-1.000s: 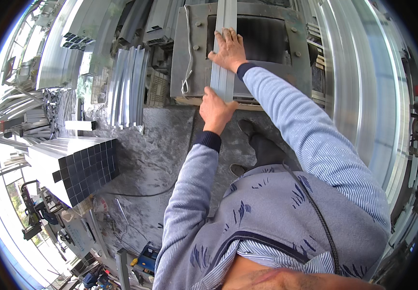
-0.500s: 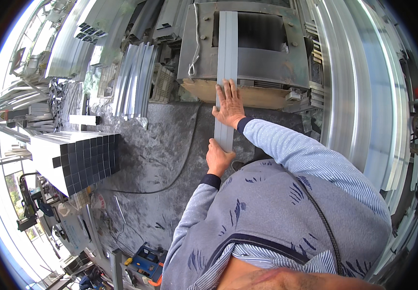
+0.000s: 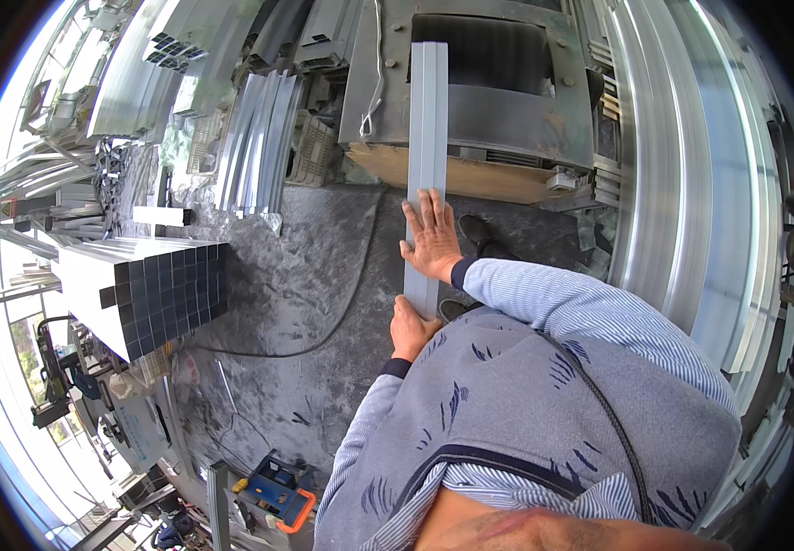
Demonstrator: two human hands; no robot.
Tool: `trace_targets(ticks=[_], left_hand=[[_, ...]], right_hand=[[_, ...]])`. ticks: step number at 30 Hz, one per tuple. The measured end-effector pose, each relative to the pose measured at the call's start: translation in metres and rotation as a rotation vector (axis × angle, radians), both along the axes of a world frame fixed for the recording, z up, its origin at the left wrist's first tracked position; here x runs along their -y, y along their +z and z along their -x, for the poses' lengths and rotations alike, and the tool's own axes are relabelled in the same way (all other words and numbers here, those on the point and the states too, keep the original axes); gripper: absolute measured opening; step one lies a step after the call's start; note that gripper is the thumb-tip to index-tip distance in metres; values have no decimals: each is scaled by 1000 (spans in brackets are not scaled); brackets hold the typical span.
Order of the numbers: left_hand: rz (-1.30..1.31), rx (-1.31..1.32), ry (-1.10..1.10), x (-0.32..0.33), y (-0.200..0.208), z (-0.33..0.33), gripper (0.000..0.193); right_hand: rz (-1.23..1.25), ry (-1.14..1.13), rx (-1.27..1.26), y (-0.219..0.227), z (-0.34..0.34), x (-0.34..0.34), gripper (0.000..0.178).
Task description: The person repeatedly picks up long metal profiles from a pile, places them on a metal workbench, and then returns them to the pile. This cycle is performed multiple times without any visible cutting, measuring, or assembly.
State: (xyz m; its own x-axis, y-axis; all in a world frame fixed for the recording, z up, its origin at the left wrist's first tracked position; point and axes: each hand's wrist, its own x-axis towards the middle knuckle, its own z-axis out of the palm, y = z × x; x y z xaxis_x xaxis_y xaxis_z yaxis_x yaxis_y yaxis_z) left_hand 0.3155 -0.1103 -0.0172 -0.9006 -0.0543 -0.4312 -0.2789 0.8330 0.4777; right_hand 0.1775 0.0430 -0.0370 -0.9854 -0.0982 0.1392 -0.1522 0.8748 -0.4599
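Note:
A long grey metal profile (image 3: pixel 428 119) with lengthwise grooves reaches from close to my body out over the dark machine in front. My left hand (image 3: pixel 412 329) grips its near end, thumb on top and the other fingers partly hidden. Farther along, my right hand (image 3: pixel 433 237) rests on the upper face with fingers stretched out and slightly spread. The far end of the profile lies over the dark rectangular opening (image 3: pixel 489 55) of the machine (image 3: pixel 516 115).
Square tubes with dark open ends (image 3: pixel 172 294) are stacked at left. Light metal strips (image 3: pixel 254 147) lean farther back, beside a plastic crate (image 3: pixel 309 151). Long profiles (image 3: pixel 663 184) line the right side. A black cable (image 3: pixel 351 303) crosses the floor; a blue toolbox (image 3: pixel 277 491) sits lower left.
Both hands and the profile have come closer to my body. The profile's far end has drawn back from the far edge of the machine's opening.

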Motion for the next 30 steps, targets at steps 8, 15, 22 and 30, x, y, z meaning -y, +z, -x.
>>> trace_targets(ticks=[8, 15, 22, 30], left_hand=[[-29, -182, -133, -80, 24, 209, 72], [45, -145, -238, -158, 60, 357, 83], [-2, -157, -228, -159, 58, 315, 81], [16, -78, -140, -77, 19, 162, 78]], right_hand=[[-53, -146, -236, 23, 205, -86, 80], [-267, -187, -186, 47, 353, -177, 74], [-205, -116, -300, 37, 308, -180, 69], [-134, -42, -181, 17, 151, -90, 74]])
